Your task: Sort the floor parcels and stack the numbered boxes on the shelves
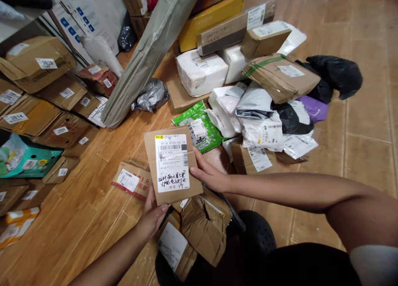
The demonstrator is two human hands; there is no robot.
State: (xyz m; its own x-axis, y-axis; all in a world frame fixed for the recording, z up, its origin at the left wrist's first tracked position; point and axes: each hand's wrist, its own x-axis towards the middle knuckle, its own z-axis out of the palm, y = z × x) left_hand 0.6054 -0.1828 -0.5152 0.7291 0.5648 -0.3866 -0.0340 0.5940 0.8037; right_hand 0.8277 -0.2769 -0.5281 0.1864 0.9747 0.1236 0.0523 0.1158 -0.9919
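Note:
I hold a flat brown cardboard parcel (171, 166) face up in front of me, its white shipping label bearing a barcode and black handwriting. My left hand (153, 216) grips its lower left corner from beneath, thumb on the edge. My right hand (208, 175) holds the right edge, fingers behind and thumb on the label side. Just below the parcel lies a torn brown cardboard package (203, 226) beside another labelled box (174, 248).
A pile of white, grey, black and purple mailer bags (267, 116) and boxes lies ahead on the wooden floor. Numbered cardboard boxes (37, 62) line the left side. A small flat red-printed packet (132, 180) and a green bag (199, 130) lie nearby. A long grey wrapped parcel (149, 54) leans diagonally.

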